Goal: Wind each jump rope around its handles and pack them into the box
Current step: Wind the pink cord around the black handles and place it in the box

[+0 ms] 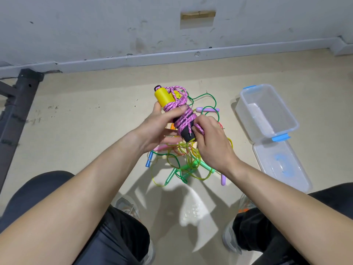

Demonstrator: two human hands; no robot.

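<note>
No writing, number, brand or sign could be read anywhere. The yellow-and-black handles (162, 96), the clear box (288, 119) with its blue clips and the lid (267, 155) lying beside it showed no legible label. Faint marks on the shoes at the bottom edge were too blurred to make out.

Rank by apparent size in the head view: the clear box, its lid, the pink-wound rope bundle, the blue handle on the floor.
1. clear box and lid: they look alike, so they are not ranked.
2. pink-wound rope bundle: held up nearer the camera, so it may look oversized.
3. blue handle: smallest.
</note>
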